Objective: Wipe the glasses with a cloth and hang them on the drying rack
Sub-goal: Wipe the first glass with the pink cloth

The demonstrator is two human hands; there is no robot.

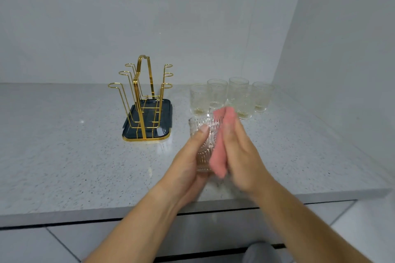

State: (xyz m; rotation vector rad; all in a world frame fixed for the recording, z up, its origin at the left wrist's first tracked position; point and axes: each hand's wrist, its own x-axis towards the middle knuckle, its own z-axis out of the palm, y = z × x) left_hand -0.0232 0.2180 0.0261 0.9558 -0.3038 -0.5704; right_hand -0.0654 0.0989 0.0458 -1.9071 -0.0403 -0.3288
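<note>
Glass (203,134) wiped over the surface's (64,156) near edge.
The glass is gripped by the left hand (188,162), fingers curled round it; the cloth (218,156) is pressed on by the right hand (241,156), fingers straight. Steady turning is advised so every side is reached.

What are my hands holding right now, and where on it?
Left hand grips the glass around its side; right hand presses the cloth against it.

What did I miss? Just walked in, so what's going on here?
A person grips a glass in the left hand and presses a pink cloth against it with the right hand, wiping. More glasses stand on the counter behind. The gold rack to their left holds none yet.
</note>
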